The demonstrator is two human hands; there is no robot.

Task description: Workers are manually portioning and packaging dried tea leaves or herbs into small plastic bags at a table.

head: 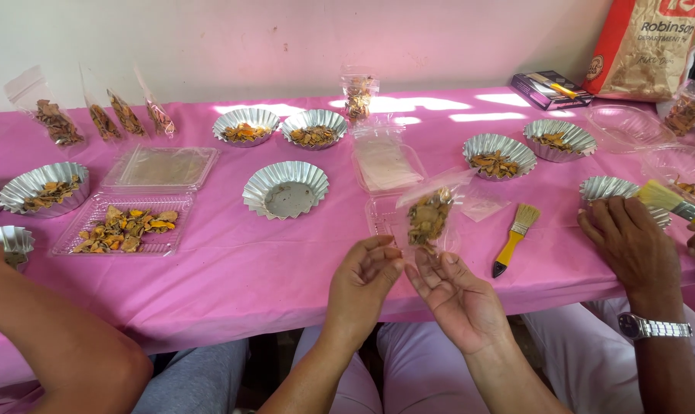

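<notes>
A: Entry, head view. Your left hand (pixel 363 280) and right hand (pixel 458 295) meet over the near edge of the pink worktop (pixel 248 268). Between them you hold a small clear bag (pixel 432 215) upright, with brown and orange dried pieces inside.

B: State of the fingers?

A: Both sets pinch the bag's lower edge. Your left fingers (pixel 382 257) are curled with the tips pressed to the plastic; your right fingers (pixel 432 268) are pressed together against it from the other side, palm turned up. The bag stands clear of the worktop, just above an open clear plastic tray (pixel 382 218).

B: Surroundings?

A: An empty fluted foil cup (pixel 286 189) sits left of the bag, well apart. 2 filled foil cups (pixel 280 126) stand side by side farther back. At far left, a clear clamshell box (pixel 125 226) holds loose dried pieces, its lid open behind it. A yellow-handled brush (pixel 514 239) lies just right of your right hand, bristles pointing away from you. 4 filled bags (pixel 94 115) lean against the wall at back left.

B: Other people?

A: 1 person's hand with a wristwatch (pixel 631 245) rests by a foil cup at right, close to a second brush (pixel 673 203). Another person's forearm (pixel 48 330) crosses the lower left corner.
</notes>
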